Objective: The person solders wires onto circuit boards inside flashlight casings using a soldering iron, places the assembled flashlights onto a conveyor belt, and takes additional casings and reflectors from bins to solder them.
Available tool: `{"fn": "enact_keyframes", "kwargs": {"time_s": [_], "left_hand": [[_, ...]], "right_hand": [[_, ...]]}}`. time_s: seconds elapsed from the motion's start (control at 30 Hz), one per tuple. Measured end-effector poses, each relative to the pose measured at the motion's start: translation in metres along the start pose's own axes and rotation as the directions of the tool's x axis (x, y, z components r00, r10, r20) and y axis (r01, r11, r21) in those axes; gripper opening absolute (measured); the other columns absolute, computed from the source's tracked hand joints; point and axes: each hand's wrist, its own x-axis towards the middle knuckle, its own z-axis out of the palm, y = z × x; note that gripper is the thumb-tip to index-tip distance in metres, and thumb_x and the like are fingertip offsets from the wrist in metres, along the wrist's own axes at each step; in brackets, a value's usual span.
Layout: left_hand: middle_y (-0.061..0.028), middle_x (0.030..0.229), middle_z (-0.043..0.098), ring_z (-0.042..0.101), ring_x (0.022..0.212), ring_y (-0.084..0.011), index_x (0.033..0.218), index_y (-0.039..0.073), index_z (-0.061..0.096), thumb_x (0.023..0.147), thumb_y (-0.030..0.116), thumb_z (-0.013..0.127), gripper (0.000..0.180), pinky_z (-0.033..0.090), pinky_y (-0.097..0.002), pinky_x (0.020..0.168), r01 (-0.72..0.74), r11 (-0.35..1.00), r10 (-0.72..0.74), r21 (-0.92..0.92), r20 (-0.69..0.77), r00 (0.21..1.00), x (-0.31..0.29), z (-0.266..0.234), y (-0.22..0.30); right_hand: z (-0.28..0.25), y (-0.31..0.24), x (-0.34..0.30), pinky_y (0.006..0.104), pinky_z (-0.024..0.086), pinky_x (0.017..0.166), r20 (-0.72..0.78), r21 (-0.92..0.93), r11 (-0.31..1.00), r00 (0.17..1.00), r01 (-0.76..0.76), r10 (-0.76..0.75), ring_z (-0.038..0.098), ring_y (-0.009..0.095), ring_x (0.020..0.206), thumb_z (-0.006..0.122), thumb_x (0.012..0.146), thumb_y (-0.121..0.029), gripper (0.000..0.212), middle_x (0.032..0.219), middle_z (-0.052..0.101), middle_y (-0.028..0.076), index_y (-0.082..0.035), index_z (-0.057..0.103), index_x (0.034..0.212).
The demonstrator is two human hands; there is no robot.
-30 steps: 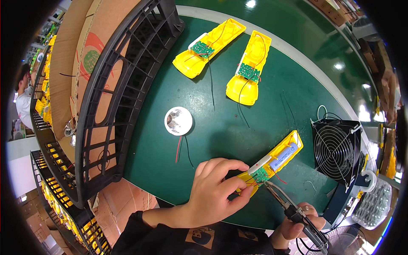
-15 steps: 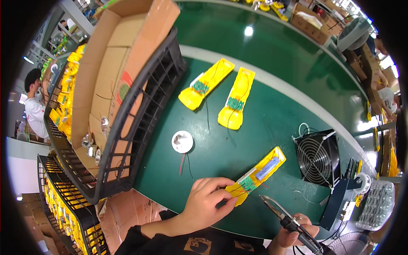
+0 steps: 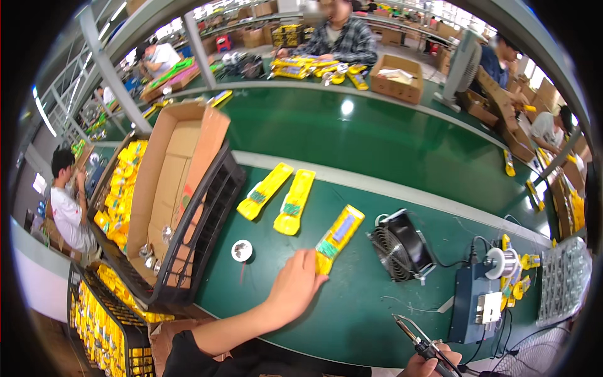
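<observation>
Box (image 3: 168, 147) holding silvery reflectors (image 3: 167, 234), black crate (image 3: 128, 334) of yellow parts (image 3: 117, 284), left hand (image 3: 294, 286) pinching yellow casing (image 3: 339, 239), right hand (image 3: 428, 363) gripping soldering iron (image 3: 421, 344)

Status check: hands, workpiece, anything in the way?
Left grip on yellow casing's near end. Right grip holding soldering iron, tip off the casing. Casing open, green board and battery showing. Thin wire near iron tip.

Left forearm (image 3: 242, 327) stretched forward and inward, the left grip (image 3: 294, 284) pinches, knuckles up; the right grip (image 3: 428, 362) curls closed, low.
</observation>
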Motion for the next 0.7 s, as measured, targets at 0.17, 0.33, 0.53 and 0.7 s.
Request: {"fn": "enact_keyframes", "kwargs": {"time_s": [0.17,0.33,0.53,0.7], "left_hand": [[-0.0214,0.094,0.044,0.050,0.081,-0.0354,0.096,-0.005,0.042,0.071,0.014,0.061,0.038,0.043,-0.0399,0.069,0.076,0.982,-0.065,0.174,-0.067,0.996,0.117,0.033,0.005],[-0.0170,0.090,0.047,0.053,0.081,-0.0315,0.093,-0.004,0.046,0.075,0.018,0.054,0.030,0.045,-0.0411,0.065,0.193,0.932,-0.149,0.307,-0.160,0.976,0.247,0.056,-0.018],[-0.0112,0.089,0.049,0.053,0.083,-0.0255,0.092,0.001,0.052,0.068,0.024,0.065,0.035,0.044,-0.0393,0.065,0.355,0.902,-0.277,0.245,-0.302,0.912,0.347,0.066,-0.050],[-0.0115,0.095,0.052,0.052,0.089,-0.0273,0.100,0.005,0.051,0.074,0.037,0.057,0.042,0.043,-0.0386,0.072,0.309,0.907,-0.276,0.287,-0.151,0.949,0.334,0.021,-0.029]], "right_hand": [[-0.032,0.026,0.001,0.0302,0.043,0.052,-0.161,0.025,1.000,0.987,-0.018,0.021,0.046,0.018,0.055,0.058,0.072,-0.043,0.046,0.065,0.043,0.009,-0.003,0.035,0.077],[-0.030,0.013,0.012,0.0329,0.044,0.056,-0.220,-0.115,0.988,0.972,-0.107,0.080,0.047,0.019,0.056,0.057,0.071,-0.050,0.053,0.066,0.044,0.010,-0.002,0.037,0.076],[-0.006,-0.007,0.029,0.0298,0.045,0.056,-0.331,0.048,0.999,0.943,-0.017,0.032,0.049,0.017,0.059,0.062,0.071,-0.026,0.035,0.067,0.048,0.011,0.000,0.040,0.079],[-0.004,0.006,0.022,0.0282,0.038,0.047,-0.389,-0.116,0.989,0.921,-0.089,0.037,0.043,0.016,0.052,0.060,0.072,-0.035,0.039,0.061,0.044,0.008,-0.001,0.039,0.071]]}}
